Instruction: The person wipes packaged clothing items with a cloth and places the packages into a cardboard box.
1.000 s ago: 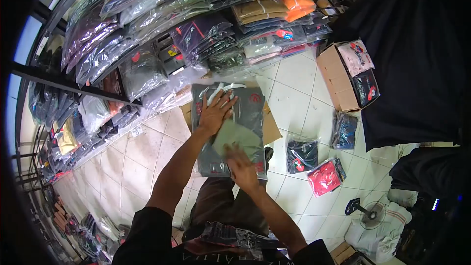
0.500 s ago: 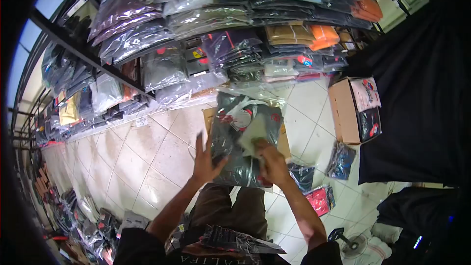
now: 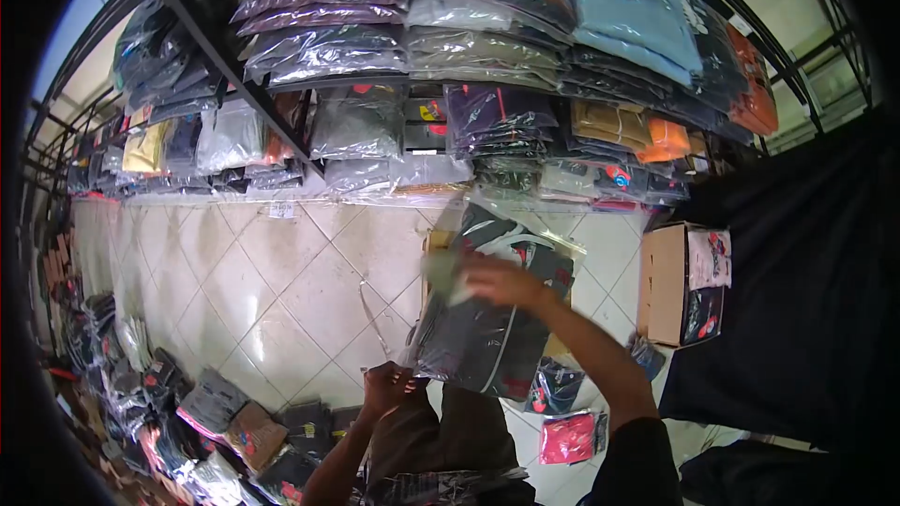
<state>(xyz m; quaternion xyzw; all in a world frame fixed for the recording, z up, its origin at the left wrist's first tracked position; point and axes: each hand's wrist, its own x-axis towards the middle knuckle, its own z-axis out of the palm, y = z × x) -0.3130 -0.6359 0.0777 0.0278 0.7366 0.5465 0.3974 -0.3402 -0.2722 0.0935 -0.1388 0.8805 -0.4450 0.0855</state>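
A dark garment in a clear plastic bag (image 3: 483, 342) lies tilted in front of my legs, with white cords and some red print showing through. My left hand (image 3: 386, 390) is closed on the bag's near left corner, where the plastic bunches up. Over the bag's upper left part, my right hand (image 3: 502, 283) grips a pale greenish cloth (image 3: 441, 276), smeared by motion. Whether the cloth touches the plastic I cannot tell. Part of a cardboard box (image 3: 437, 242) shows beneath the bagged garment.
Shelves ahead hold stacks of bagged clothes (image 3: 483, 47). At the right, an open carton (image 3: 664, 286) stands beside a black curtain (image 3: 778, 290). A red bagged garment (image 3: 568, 438) lies on the tiled floor (image 3: 272, 272). More bagged clothes (image 3: 159, 384) are heaped at the left.
My left hand has gone from lying spread on the bag to gripping its near corner. The right hand has swept the cloth leftward across the bag. The view has shifted.
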